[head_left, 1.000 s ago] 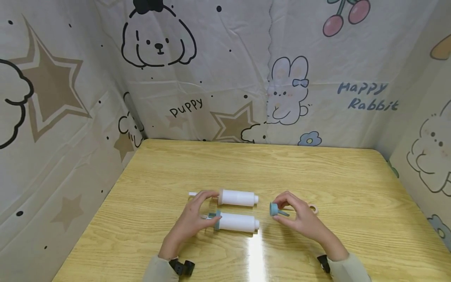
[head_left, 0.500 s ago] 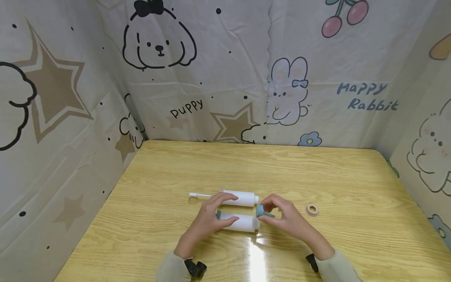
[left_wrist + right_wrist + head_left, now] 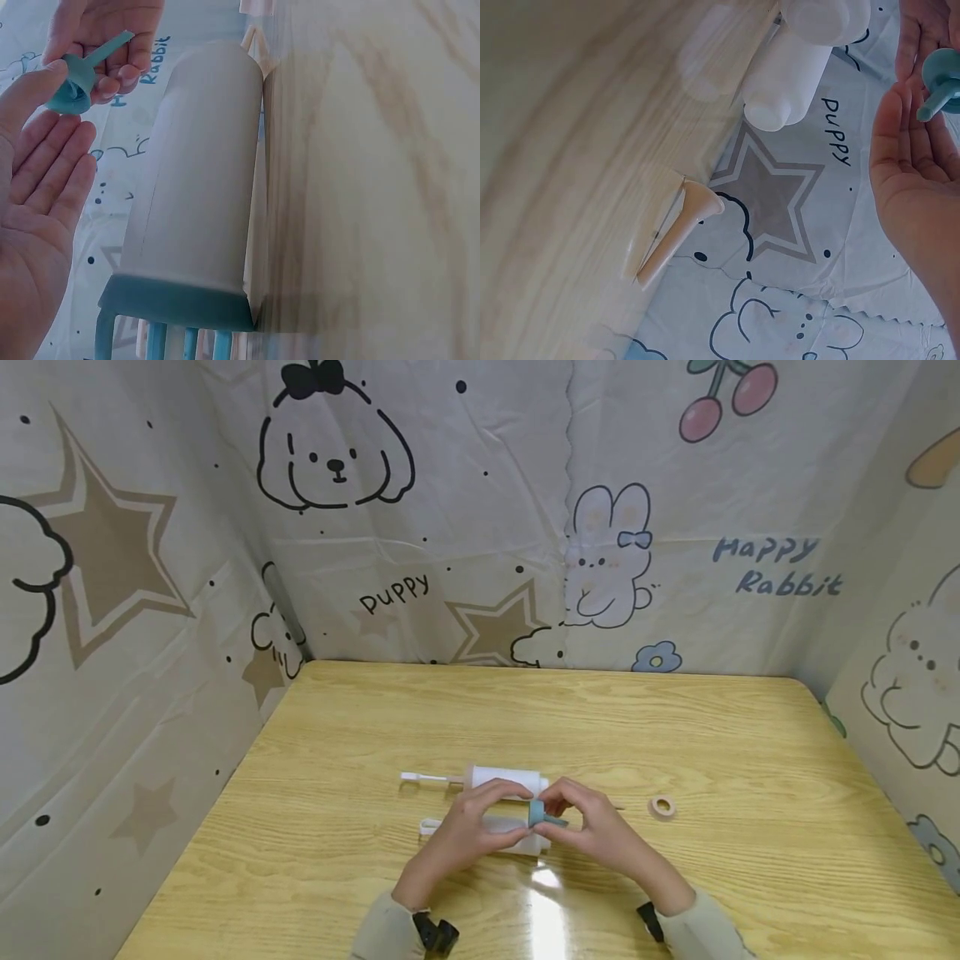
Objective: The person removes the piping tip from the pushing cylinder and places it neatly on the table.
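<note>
Between my two hands is a small teal cup-shaped piece with a thin stem, raised in front of the near white cylinder. My right hand pinches its stem side. My left hand holds its rim between thumb and fingertips; in the left wrist view the cup's open mouth faces partly toward the camera. Below the hands lies the near cylinder, with a teal pronged collar at one end; my left hand partly covers it in the head view.
A second white cylinder with a peach collar lies just behind. At the right lies a peach flared piece with a stem, seen side-on as a peach cone in the right wrist view. A patterned cloth hangs behind the table.
My left hand has moved right, from the collar end of the cylinders to the teal piece. My right hand has brought that piece left, and both hands now meet on it.
</note>
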The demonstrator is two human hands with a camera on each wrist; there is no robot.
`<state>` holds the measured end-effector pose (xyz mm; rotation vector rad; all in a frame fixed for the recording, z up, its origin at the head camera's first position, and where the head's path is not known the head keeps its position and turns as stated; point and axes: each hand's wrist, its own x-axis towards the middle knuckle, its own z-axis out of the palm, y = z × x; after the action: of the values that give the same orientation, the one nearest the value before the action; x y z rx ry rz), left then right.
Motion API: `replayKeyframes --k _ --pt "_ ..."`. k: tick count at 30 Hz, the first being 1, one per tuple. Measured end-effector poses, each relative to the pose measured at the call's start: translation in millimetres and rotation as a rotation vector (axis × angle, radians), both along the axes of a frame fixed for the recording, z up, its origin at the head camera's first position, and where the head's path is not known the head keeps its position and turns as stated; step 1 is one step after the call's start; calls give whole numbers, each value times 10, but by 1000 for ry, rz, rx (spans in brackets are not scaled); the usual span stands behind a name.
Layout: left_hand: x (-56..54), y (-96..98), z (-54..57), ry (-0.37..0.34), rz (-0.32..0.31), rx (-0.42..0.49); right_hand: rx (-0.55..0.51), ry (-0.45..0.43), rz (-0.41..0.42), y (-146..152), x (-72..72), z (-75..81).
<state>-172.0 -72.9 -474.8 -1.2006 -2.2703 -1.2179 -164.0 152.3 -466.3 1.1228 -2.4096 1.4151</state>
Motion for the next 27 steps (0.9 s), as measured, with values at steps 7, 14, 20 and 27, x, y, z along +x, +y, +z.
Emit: replayKeyframes --k 7,14,20,27 --pt "13 -8 5 -5 26 23 21 -47 -14 58 4 0" --pt "30 -25 40 -68 33 41 80 -122 -54 206 46 22" --pt "34 -37 50 -87 25 48 87 -134 -35 265 52 21" --pt "45 -49 51 -112 16 50 50 -93 17 254 39 2"
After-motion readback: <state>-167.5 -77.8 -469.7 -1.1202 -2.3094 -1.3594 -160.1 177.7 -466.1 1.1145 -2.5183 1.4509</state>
